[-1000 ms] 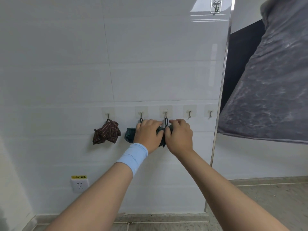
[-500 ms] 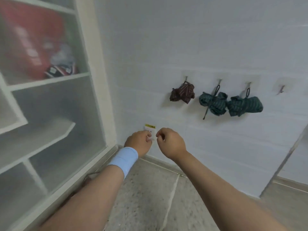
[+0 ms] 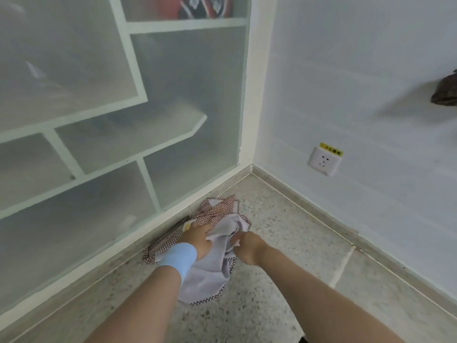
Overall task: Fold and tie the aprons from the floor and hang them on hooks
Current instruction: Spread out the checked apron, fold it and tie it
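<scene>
The apron [image 3: 213, 211] is red-and-white checked with a pale lilac-grey underside. The floor [image 3: 277, 246] is speckled grey. The wristband [image 3: 179, 258] is light blue. At 2 o'clock, a white socket [image 3: 323, 163] carries a yellow label [image 3: 330, 152].

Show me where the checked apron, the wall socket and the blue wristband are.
checked apron [image 3: 218, 209]: head view, its red-checked upper part.
wall socket [image 3: 324, 163]: head view, middle of its white face.
blue wristband [image 3: 179, 257]: head view, middle of the band.

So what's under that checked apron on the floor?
Only speckled floor shows around the crumpled apron. On top, the left hand and right hand grip its pale side. Whatever lies beneath the cloth is covered and cannot be seen.
</scene>
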`<action>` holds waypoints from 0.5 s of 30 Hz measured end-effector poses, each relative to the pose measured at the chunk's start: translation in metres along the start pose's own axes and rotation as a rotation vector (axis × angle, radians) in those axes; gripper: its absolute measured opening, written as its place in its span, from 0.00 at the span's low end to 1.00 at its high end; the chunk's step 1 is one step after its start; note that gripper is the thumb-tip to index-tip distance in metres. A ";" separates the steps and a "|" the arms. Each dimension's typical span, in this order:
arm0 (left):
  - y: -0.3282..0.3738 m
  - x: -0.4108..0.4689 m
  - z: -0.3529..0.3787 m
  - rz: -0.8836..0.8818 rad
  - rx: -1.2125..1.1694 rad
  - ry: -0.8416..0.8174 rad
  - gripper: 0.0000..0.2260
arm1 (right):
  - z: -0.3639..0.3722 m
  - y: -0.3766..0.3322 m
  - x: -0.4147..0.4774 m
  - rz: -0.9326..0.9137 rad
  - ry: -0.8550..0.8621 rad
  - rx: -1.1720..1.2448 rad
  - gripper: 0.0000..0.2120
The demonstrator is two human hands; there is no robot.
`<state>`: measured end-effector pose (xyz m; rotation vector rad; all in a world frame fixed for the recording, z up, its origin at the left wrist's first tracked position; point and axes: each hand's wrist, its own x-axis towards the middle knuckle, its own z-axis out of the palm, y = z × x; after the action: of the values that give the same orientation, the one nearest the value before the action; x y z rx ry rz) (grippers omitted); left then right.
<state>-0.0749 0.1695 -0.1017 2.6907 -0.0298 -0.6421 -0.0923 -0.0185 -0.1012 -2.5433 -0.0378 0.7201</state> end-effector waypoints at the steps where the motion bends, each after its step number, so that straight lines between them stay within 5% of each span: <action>1: -0.013 0.011 0.008 -0.032 0.016 -0.040 0.24 | 0.013 0.001 0.015 -0.030 -0.055 -0.070 0.18; 7: -0.048 0.052 0.071 -0.076 0.246 -0.343 0.38 | 0.072 0.006 0.044 -0.193 -0.168 -0.461 0.36; 12: -0.049 0.053 0.104 0.111 0.276 -0.469 0.28 | 0.077 0.018 0.032 -0.086 -0.310 -0.525 0.46; 15: -0.020 0.031 0.092 0.172 0.120 -0.460 0.10 | 0.063 0.020 0.017 -0.039 -0.355 -0.668 0.43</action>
<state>-0.0892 0.1529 -0.1988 2.5515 -0.4258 -1.2182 -0.1112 -0.0052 -0.1658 -2.9677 -0.5254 1.3094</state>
